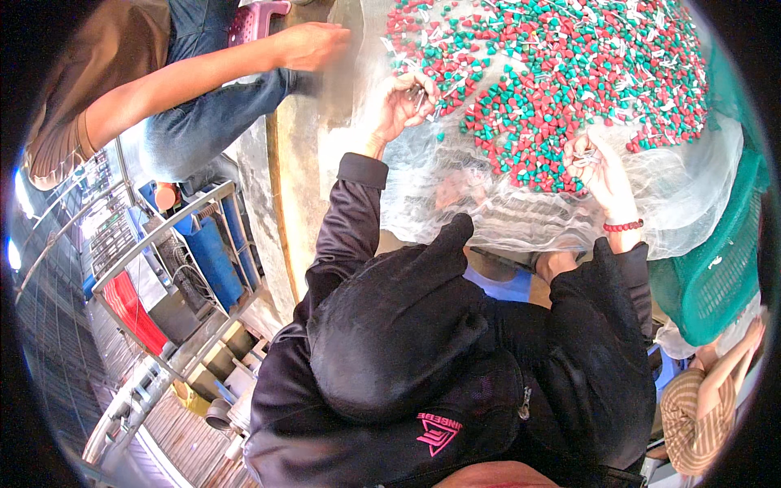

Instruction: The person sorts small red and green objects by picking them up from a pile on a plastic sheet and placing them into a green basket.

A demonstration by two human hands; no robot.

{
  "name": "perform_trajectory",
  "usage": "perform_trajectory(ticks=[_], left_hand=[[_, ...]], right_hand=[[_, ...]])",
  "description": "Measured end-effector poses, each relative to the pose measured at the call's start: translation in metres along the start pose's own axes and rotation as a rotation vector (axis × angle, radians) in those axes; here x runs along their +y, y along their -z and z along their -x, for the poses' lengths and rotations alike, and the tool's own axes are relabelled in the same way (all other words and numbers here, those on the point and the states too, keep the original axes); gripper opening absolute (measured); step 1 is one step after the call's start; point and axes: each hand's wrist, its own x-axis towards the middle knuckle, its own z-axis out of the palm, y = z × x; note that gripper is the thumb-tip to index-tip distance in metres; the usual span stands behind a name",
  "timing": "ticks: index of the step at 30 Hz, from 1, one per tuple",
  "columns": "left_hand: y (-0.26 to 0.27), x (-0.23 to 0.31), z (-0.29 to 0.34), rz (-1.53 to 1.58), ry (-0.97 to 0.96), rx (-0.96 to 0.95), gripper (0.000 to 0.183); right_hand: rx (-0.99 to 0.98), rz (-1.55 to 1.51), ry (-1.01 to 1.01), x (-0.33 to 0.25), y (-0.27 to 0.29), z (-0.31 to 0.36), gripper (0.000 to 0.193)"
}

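Observation:
Small red and green cone-shaped pieces (521, 106) lie in a wide heap on white netting (504, 215), with short white sticks scattered among them. At the heap's left edge is my left hand (399, 104), palm up. Its fingers are curled around small thin pieces (420, 99), dark and pale, too small to name. My right hand (604, 172), a red bead bracelet at its wrist, is over the near right side of the heap. It is closed on a few short pale sticks (582, 158). What else the fingers hold is hidden.
On the left, another person's arm (195, 79) reaches toward the netting. A pink plastic stool (249, 23) stands behind. Green netting and a green basket (720, 252) border the right, where a person in a striped top (691, 415) sits. A metal-framed rack (171, 268) stands left.

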Motion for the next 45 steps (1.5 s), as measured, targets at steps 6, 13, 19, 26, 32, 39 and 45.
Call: perform_trajectory(ticks=[6,13,19,26,32,39,45], left_hand=[[0.007,-0.034,-0.021,-1.473,-0.098,0.435,0.032],[0.011,-0.042,-0.052,-1.767,-0.014,0.295,0.027],[0.019,-0.003,-0.003,0.080,0.091,-0.137,0.028],[-0.007,-0.012,0.006,-1.119,0.200,0.368,0.031],[0.006,-0.067,-0.001,-1.879,0.183,0.505,0.026],[0.017,-0.015,0.006,-0.166,0.160,0.300,0.014],[0.039,0.006,0.031,-0.264,0.134,0.429,0.019]], right_hand=[[0.158,0.071,-0.029,0.003,0.010,0.009,0.029],[0.200,0.177,-0.030,-0.005,-0.009,0.003,0.029],[0.185,0.143,-0.015,-0.003,0.000,0.009,0.030],[0.164,0.224,-0.060,-0.003,0.004,0.017,0.033],[0.286,0.206,-0.017,0.001,0.001,0.010,0.032],[0.192,0.231,-0.037,-0.009,0.003,0.010,0.030],[0.012,0.891,-0.240,-0.074,-0.085,0.008,0.020]])
